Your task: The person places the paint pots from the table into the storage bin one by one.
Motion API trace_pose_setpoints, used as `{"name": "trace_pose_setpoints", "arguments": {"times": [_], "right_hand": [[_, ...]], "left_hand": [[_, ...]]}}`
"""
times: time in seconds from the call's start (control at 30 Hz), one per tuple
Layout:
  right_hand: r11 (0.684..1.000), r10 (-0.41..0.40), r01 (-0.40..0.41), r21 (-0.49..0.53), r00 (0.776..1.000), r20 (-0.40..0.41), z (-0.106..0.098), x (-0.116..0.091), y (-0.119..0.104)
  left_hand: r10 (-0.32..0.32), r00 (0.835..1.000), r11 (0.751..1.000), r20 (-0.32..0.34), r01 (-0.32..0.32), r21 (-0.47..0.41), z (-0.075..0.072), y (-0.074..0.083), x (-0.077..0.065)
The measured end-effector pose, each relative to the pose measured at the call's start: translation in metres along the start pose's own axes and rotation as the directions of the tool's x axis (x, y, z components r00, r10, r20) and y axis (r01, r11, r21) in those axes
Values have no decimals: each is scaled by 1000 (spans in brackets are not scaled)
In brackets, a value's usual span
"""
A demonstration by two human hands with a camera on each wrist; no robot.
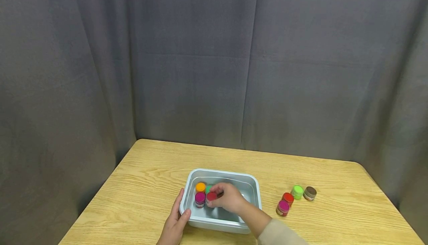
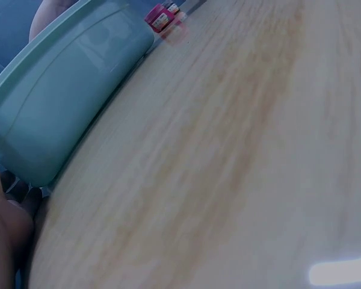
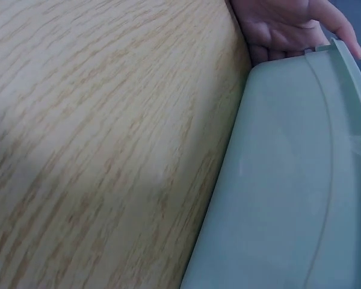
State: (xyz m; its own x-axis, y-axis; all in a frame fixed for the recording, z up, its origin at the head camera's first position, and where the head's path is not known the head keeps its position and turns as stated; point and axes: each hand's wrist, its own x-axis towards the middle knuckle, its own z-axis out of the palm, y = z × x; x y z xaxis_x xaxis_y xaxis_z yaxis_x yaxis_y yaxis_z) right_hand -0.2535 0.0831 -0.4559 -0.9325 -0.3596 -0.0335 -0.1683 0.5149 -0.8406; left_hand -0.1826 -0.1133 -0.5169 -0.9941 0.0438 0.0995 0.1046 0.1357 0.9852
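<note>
A pale blue-green plastic tub (image 1: 223, 224) stands on the wooden table. My left hand (image 1: 174, 218) grips its left end, the thumb at the near corner of the rim; in the right wrist view this hand (image 3: 280, 27) lies against the tub's outer wall (image 3: 283, 168). Inside the tub my right hand (image 1: 229, 198) pinches a small red-lidded paint jar (image 1: 211, 197). Beside that jar are a magenta-lidded jar (image 1: 200, 198), an orange-lidded one (image 1: 200, 187) and a green-lidded one (image 1: 208, 189), partly hidden by the right fingers.
Right of the tub, several more jars stand on the table (image 1: 351, 208): magenta (image 1: 283, 208), red (image 1: 288, 199), light green (image 1: 297, 192) and dark brown (image 1: 310, 193). Grey curtains (image 1: 200, 70) hang behind and at both sides.
</note>
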Motion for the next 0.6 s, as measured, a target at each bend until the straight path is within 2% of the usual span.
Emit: {"name": "trace_pose_setpoints", "arguments": {"times": [0.6], "right_hand": [[998,31,-32,-63,999,-6,1,2,0]], "left_hand": [[16,1000,1000,1,-16,-16,0,-1,0]]}}
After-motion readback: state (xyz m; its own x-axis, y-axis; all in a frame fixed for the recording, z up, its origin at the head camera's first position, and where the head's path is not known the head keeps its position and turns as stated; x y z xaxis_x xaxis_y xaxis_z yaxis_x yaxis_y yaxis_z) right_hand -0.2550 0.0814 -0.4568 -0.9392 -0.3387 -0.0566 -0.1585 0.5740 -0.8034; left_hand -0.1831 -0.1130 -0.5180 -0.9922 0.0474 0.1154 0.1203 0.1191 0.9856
